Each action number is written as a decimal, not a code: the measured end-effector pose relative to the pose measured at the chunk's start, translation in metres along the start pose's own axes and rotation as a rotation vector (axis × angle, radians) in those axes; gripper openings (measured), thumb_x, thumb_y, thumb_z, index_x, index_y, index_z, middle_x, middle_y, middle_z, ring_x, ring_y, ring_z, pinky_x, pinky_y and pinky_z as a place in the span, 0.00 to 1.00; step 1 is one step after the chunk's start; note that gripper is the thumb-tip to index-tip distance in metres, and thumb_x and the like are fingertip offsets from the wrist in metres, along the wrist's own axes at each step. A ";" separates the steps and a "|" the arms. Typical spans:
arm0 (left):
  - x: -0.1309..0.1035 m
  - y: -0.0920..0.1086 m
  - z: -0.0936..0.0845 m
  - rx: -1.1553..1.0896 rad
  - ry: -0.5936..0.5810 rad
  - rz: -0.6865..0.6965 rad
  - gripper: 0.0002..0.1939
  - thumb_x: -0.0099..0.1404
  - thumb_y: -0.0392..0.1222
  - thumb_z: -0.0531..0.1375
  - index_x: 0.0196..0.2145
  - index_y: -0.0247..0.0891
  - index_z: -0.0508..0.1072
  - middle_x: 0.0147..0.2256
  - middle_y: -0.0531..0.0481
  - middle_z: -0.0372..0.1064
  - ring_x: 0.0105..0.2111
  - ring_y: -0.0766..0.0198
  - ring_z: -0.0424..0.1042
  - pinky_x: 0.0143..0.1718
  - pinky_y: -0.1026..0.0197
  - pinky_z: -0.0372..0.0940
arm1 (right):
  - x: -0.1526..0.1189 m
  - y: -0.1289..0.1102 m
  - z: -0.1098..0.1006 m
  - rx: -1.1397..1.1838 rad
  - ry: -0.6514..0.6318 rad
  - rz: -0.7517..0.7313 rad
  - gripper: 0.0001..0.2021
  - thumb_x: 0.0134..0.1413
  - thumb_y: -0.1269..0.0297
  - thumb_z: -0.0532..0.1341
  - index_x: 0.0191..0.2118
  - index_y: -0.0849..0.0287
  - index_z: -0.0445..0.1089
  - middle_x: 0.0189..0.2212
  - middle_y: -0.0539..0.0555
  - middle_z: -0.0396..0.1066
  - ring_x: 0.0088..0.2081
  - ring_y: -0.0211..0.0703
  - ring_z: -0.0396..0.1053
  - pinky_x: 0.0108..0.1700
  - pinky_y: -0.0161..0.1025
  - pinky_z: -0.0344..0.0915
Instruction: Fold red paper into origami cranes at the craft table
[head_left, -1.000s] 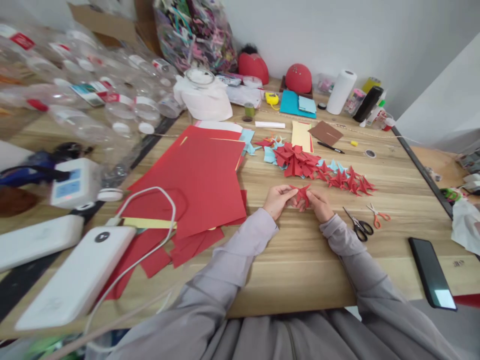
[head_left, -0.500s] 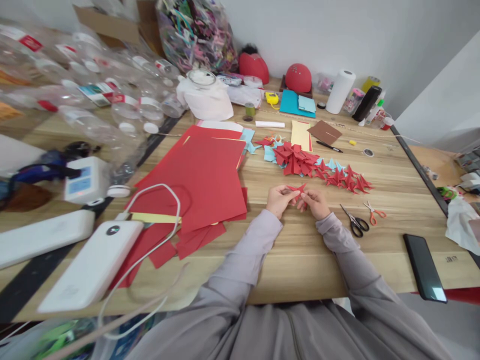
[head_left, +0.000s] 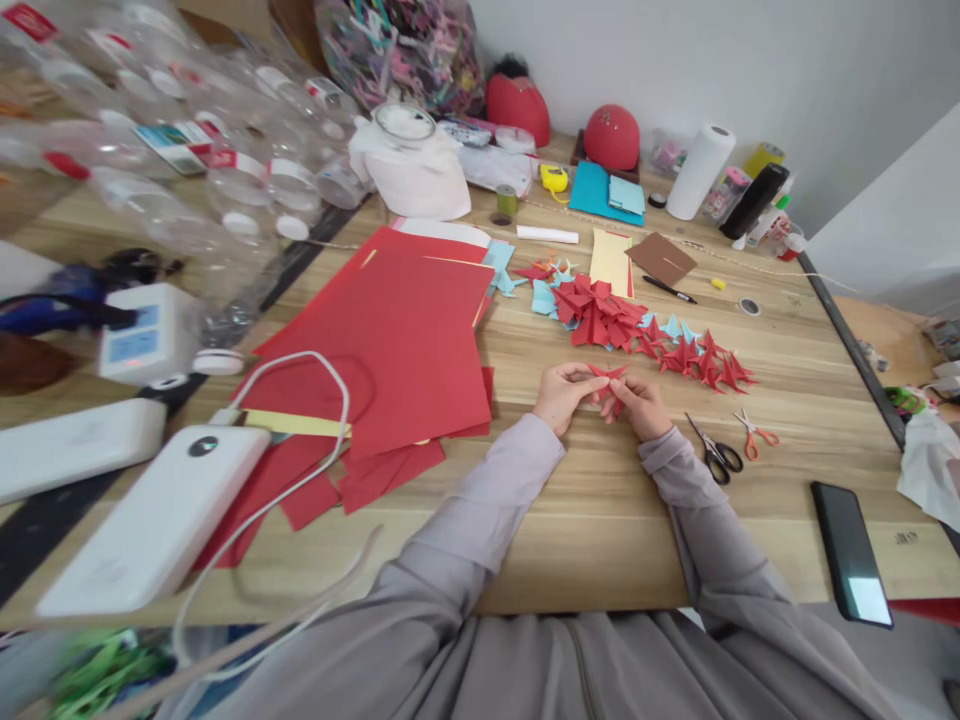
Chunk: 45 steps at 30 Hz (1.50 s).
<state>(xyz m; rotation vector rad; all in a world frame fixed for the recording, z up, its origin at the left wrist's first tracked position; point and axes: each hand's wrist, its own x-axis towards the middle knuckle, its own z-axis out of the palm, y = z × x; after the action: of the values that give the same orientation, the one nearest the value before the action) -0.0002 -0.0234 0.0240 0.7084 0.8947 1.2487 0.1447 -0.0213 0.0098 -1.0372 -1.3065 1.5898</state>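
Observation:
A small red folded-paper crane [head_left: 608, 374] is pinched between both hands over the table, its pointed tips sticking out above the fingers. My left hand [head_left: 561, 396] grips its left side, thumb and fingers closed. On the other side my right hand [head_left: 637, 404] is closed on the same paper, and the fingers hide its lower part. Just beyond lie a heap of red folded cranes [head_left: 600, 308] and several light blue ones [head_left: 671, 328]. Large red paper sheets [head_left: 420, 340] are stacked to the left of my hands.
Black-handled scissors [head_left: 718, 455] and orange-handled scissors [head_left: 756, 436] lie right of my hands, near a phone [head_left: 851, 550]. A white power bank [head_left: 157, 520] with a cable sits left. Plastic bottles [head_left: 232, 175] crowd the far left. A paper roll [head_left: 699, 172] stands at the back.
The view has shifted slightly, so the table items sit a little differently in the picture. Both hands keep hold of the red paper, with only small finger movement.

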 end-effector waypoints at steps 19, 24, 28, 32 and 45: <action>-0.002 -0.001 0.003 0.043 -0.003 0.035 0.17 0.40 0.44 0.71 0.26 0.32 0.73 0.18 0.53 0.69 0.18 0.69 0.66 0.25 0.64 0.64 | -0.001 -0.006 0.007 -0.066 0.129 -0.056 0.19 0.42 0.48 0.66 0.27 0.60 0.66 0.17 0.49 0.73 0.16 0.34 0.68 0.19 0.31 0.64; 0.000 -0.004 0.001 0.065 0.033 0.033 0.16 0.38 0.42 0.71 0.25 0.31 0.74 0.17 0.53 0.68 0.17 0.70 0.65 0.23 0.64 0.63 | -0.003 -0.009 0.008 -0.092 0.105 -0.031 0.20 0.41 0.46 0.66 0.28 0.60 0.67 0.17 0.49 0.72 0.16 0.34 0.67 0.18 0.31 0.63; 0.000 -0.003 0.000 0.063 0.015 0.026 0.16 0.39 0.41 0.71 0.25 0.31 0.74 0.16 0.53 0.68 0.16 0.70 0.65 0.22 0.64 0.63 | -0.003 -0.008 0.007 -0.090 0.111 -0.013 0.20 0.40 0.47 0.66 0.28 0.60 0.66 0.17 0.48 0.72 0.15 0.34 0.67 0.17 0.30 0.61; -0.002 0.000 0.002 0.068 0.010 0.003 0.16 0.39 0.42 0.70 0.26 0.31 0.74 0.15 0.54 0.67 0.15 0.70 0.64 0.21 0.64 0.63 | -0.002 -0.008 0.006 -0.097 0.110 -0.015 0.19 0.42 0.47 0.66 0.28 0.60 0.66 0.16 0.48 0.72 0.15 0.34 0.67 0.16 0.30 0.59; -0.002 0.004 -0.004 0.136 -0.139 0.104 0.25 0.45 0.42 0.68 0.41 0.33 0.72 0.24 0.53 0.71 0.21 0.68 0.70 0.27 0.63 0.67 | -0.001 -0.005 -0.001 0.061 0.115 0.024 0.13 0.44 0.56 0.66 0.22 0.61 0.68 0.14 0.49 0.70 0.12 0.32 0.62 0.13 0.30 0.54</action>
<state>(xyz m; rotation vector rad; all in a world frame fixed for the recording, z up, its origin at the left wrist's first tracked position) -0.0058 -0.0247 0.0258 0.9486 0.8417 1.2222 0.1465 -0.0212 0.0149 -1.0934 -1.1659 1.5550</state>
